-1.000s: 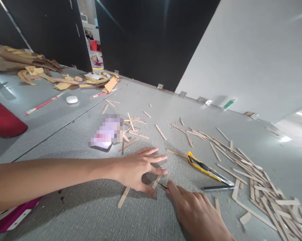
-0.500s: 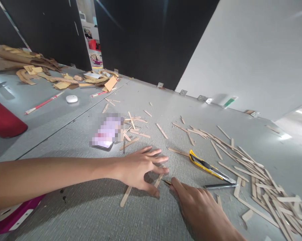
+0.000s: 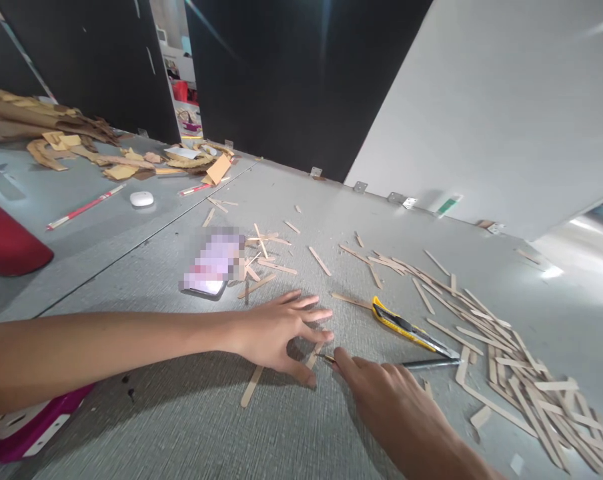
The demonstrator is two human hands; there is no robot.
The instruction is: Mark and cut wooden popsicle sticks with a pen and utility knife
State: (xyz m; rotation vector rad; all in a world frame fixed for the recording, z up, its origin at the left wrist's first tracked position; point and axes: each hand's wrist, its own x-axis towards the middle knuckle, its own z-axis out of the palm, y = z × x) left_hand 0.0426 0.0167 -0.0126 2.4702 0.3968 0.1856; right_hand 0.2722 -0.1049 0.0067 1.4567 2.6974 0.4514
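Note:
My left hand (image 3: 276,333) lies palm down on the grey table with its fingers spread. A short wooden craft stick (image 3: 313,359) shows between its thumb and index finger; the index fingertip is at the stick's upper end. Under the palm's near side another craft stick (image 3: 251,388) pokes out. My right hand (image 3: 381,393) is closed around a slim pen-like tool (image 3: 326,359), most of it hidden by the fingers. Its pointed metal tip reaches the short stick; whether it touches, I cannot tell. Beyond the right hand lies a yellow box cutter (image 3: 406,328).
Many craft sticks (image 3: 521,380) are heaped on the right, near a dark rod (image 3: 426,364). A blurred phone (image 3: 214,263), a white earbud case (image 3: 142,199), a red cylinder (image 3: 11,237) and a magenta object (image 3: 41,427) are leftward. Torn brown paper (image 3: 56,123) lies behind.
The right hand has shifted slightly left, bringing the tool's tip closer to the short stick. My left hand keeps its place, and the view has turned a little.

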